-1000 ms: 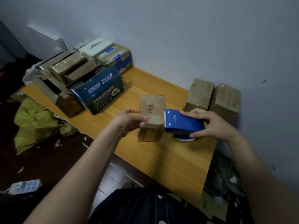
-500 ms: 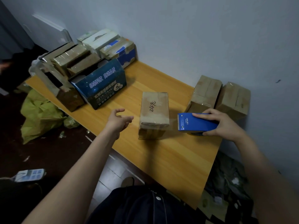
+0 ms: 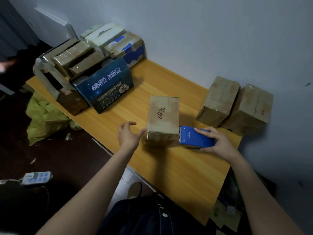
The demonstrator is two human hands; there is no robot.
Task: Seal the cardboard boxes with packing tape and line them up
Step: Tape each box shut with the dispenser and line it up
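Note:
A small taped cardboard box [image 3: 162, 119] marked "2490" stands in the middle of the wooden table [image 3: 183, 172]. My right hand [image 3: 218, 143] grips a blue tape dispenser [image 3: 194, 137], whose toothed edge touches the box's lower right corner. My left hand [image 3: 128, 135] hovers with fingers spread just left of the box, fingertips almost at its lower left corner. Two sealed brown boxes [image 3: 218, 100] [image 3: 249, 109] stand side by side against the wall at the right.
At the table's far left a dark blue printed carton [image 3: 105, 89] sits among several other boxes [image 3: 74, 60] and white-and-blue cartons [image 3: 122, 44]. A yellow-green bag [image 3: 44, 117] and a white power strip [image 3: 37, 177] lie on the dark floor left of the table.
My left hand let go of the box, pulled away, then came back close to its left side. The dispenser came off the box top, moved right, and returned to the box's lower right corner.

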